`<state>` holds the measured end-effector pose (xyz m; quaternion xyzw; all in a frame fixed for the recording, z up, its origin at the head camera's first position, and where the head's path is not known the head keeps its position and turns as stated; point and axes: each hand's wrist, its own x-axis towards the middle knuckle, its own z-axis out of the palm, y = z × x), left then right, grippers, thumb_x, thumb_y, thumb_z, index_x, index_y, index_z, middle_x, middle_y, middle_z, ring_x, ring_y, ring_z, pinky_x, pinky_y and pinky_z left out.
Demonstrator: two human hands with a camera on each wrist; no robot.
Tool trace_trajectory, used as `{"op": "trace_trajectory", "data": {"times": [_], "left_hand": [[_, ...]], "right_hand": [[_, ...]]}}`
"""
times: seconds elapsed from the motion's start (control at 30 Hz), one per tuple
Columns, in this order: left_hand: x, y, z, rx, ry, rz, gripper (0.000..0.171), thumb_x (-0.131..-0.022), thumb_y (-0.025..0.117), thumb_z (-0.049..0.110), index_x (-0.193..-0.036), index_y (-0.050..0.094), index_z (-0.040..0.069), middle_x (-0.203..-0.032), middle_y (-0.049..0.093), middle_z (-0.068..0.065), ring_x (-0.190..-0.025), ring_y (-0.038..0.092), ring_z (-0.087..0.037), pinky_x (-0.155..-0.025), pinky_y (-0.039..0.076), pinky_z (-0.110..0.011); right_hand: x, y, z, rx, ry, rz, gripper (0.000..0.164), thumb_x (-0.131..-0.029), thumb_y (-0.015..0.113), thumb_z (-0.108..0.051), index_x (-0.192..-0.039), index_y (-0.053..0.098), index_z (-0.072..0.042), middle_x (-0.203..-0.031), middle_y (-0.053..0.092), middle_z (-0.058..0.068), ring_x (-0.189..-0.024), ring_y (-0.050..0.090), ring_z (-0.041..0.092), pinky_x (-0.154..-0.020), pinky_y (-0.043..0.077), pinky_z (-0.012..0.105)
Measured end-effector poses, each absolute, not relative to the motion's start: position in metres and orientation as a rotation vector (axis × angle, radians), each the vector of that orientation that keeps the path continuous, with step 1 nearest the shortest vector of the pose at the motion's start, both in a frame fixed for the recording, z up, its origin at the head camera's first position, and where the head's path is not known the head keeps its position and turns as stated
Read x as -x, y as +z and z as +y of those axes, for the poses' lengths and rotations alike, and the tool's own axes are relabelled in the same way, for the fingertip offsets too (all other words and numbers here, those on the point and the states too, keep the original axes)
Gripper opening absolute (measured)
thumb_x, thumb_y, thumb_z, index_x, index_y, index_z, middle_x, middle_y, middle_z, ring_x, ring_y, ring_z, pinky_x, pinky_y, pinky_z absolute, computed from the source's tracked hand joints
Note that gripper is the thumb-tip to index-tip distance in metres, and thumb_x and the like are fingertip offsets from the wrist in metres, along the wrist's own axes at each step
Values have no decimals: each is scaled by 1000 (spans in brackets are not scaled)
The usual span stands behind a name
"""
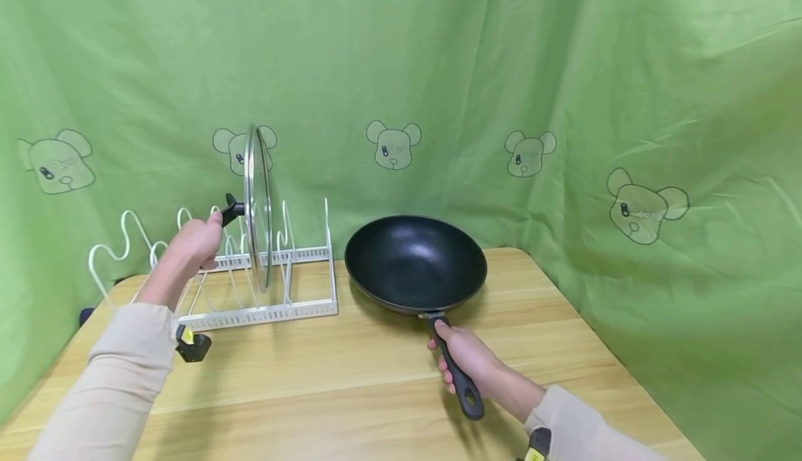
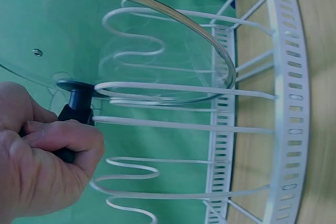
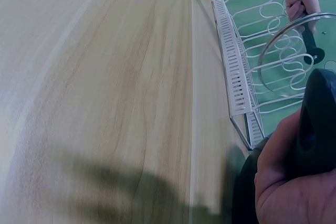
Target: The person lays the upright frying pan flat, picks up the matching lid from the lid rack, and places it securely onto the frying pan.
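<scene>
Behind the bare fingers (image 2: 79, 139) — cream sleeves (image 1: 100, 384), creased and ending in plain cuffs (image 1: 145, 325); at each cuff, a black wrist device (image 1: 195, 348) bearing a yellow patch (image 1: 187, 336).

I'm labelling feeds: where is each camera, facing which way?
Head: head-worn, facing forward-down at the pan; left hand and right hand show.
Left wrist: wrist-worn, facing the glass lid; left hand shows.
Right wrist: wrist-worn, facing table and rack; both hands show.
Both wrist views share the glass lid and rack.
</scene>
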<state>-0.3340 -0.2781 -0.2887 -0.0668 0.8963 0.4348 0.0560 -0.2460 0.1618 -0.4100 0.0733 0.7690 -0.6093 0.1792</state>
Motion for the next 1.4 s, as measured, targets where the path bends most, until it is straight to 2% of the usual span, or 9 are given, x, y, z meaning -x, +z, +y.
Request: {"op": "trace_trajectory", "data": {"times": [0.1,0.27,0.53,0.77,1.07,1.4], "left_hand": [[332,-282,-279,175,1354,2714,54,-108,10,50,-88,41,10,-59,35,9,-51,36,-9,-51,37,-26],[328,-271,-280,141,1462,2700,51,-109,12,48,-86,40,11,-59,35,10,-48,34,-7,-50,37,-25],[321,-255,-280,99,1577,2667,46,-108,16,50,-90,38,13,-63,34,12,-50,32,-5,-51,36,-23],[321,-248,-276,85,1761,2560,42,-109,23,47,-92,39,12,-62,34,13,-48,30,-3,-46,33,-20],[320,-227,-265,74,2047,2238,37,-109,35,44,-97,41,9,-65,37,12,-46,30,0,-39,29,-18],[313,-218,-246,91,2302,2062,37,-102,55,44,-87,50,11,-61,41,11,-43,32,-1,-37,29,-18]], "right_hand": [[246,-410,162,-204,-1722,2168,48,-108,34,-46,-115,55,-3,-65,48,1,-47,43,12,-41,42,26],[246,-411,162,-203,-1728,2166,49,-108,34,-47,-115,55,-3,-65,48,1,-47,43,12,-41,42,26],[247,-409,162,-199,-1728,2174,48,-108,34,-46,-114,55,-3,-64,47,1,-47,43,13,-41,42,26],[246,-411,163,-185,-1731,2164,48,-108,34,-46,-115,54,-2,-64,47,1,-47,42,12,-41,42,26],[247,-411,164,-188,-1730,2191,50,-108,35,-47,-116,55,-2,-64,48,1,-46,42,12,-40,42,26],[245,-411,164,-157,-1734,2171,50,-109,34,-45,-118,53,0,-64,47,1,-46,42,11,-40,43,25]]}}
